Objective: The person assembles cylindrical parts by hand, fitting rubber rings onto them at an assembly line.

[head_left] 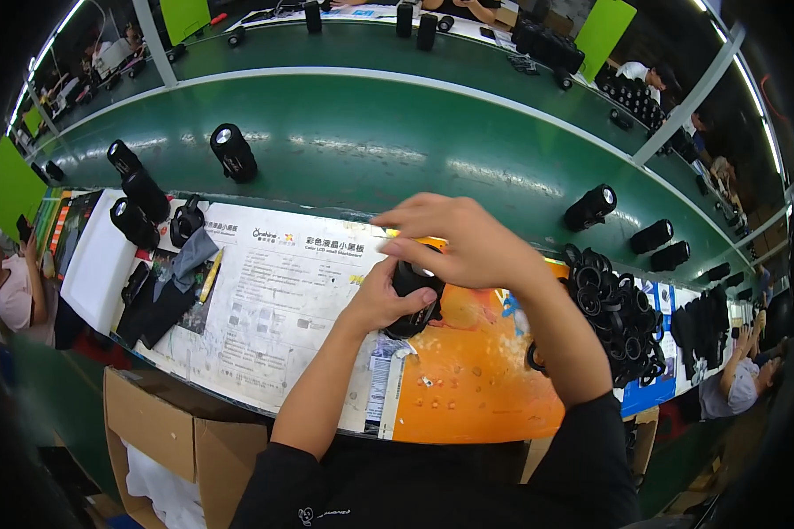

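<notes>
My left hand (pixel 381 298) is wrapped round a black cylindrical speaker (pixel 408 326), which stands on the worktop in front of me. Over the top of that speaker lies my right hand (pixel 450 242), its fingers stretched out to the left; its palm hides the upper end, and I cannot tell whether it presses there. Under the speaker, a white printed sheet (pixel 265 309) meets an orange sheet (pixel 476 379). To the right of my right forearm is a heap of black rings (pixel 604 304).
A green conveyor belt (pixel 344 132) runs behind the worktop, carrying several black speakers (pixel 234 152). At left lie a grey cloth (pixel 194 256) and a yellow pen-like tool (pixel 211 277). An open cardboard box (pixel 150 410) stands below left. Other people work at both sides and beyond.
</notes>
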